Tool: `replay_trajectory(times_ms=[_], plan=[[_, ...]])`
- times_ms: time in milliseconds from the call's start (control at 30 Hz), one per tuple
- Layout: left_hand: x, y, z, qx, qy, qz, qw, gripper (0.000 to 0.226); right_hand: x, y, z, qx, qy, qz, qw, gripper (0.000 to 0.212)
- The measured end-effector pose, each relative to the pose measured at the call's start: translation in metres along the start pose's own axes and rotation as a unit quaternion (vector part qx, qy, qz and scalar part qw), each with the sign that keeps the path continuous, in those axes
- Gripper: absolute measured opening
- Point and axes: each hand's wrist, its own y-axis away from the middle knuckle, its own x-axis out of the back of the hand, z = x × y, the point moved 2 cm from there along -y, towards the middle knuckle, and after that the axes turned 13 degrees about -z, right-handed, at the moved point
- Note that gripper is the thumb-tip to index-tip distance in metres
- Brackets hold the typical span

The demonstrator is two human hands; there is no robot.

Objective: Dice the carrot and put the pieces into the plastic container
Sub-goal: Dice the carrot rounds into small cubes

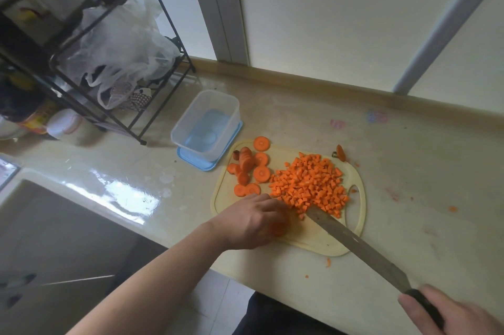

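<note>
Right now the left hand (255,221) lies curled over a small carrot piece (277,228) on the near part of the board (316,239), fingers bent down round it so that only a blur of orange shows beneath them. The right hand (447,313) grips the dark handle of the knife (354,242) well back toward the body. The blade runs long from that hand up and leftward, and its tip reaches the near edge of the dice pile (309,184), just beside the left fingers.

What matters next is that line. The blade's long axis points from the right hand toward the left, so the piece to be cut sits at the blade's far end, much nearer the left hand than the right.

Uncut slices (249,168) lie beyond the left hand, with the pile to their right. The container (207,124), holding no carrot, stands on its blue lid (196,161) further out past the slices, off the board on the surface (409,171). It is plainly closer to the left hand, so I judge the dice would travel away and leftward.
</note>
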Motion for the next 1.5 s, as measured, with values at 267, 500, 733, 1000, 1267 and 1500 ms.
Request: replay_trajectory(times_ms=[267,500,733,1000,1267,1500], plan=[[-0.012,0.002,0.008,0.057,0.019,0.055,0.997,0.030,0.004,-0.009,0.000,-0.010,-0.020,-0.080,0.997,0.072],[-0.034,0.002,0.034,0.230,0.044,0.164,0.958,0.037,0.004,-0.031,-0.017,0.045,-0.029,-0.132,0.990,0.096],[-0.046,-0.004,0.060,0.372,0.134,0.281,0.875,0.029,-0.002,-0.070,-0.050,0.118,-0.075,-0.235,0.962,0.072],[-0.059,-0.013,0.076,0.429,0.178,0.345,0.816,0.020,-0.005,-0.108,-0.062,0.167,-0.036,-0.318,0.933,0.082],[-0.070,-0.026,0.081,0.453,0.152,0.362,0.800,0.022,-0.007,-0.114,-0.060,0.196,-0.011,-0.358,0.913,0.079],[-0.067,-0.019,0.075,0.441,0.147,0.362,0.808,0.025,-0.001,-0.116,-0.061,0.197,-0.004,-0.355,0.914,0.075]])
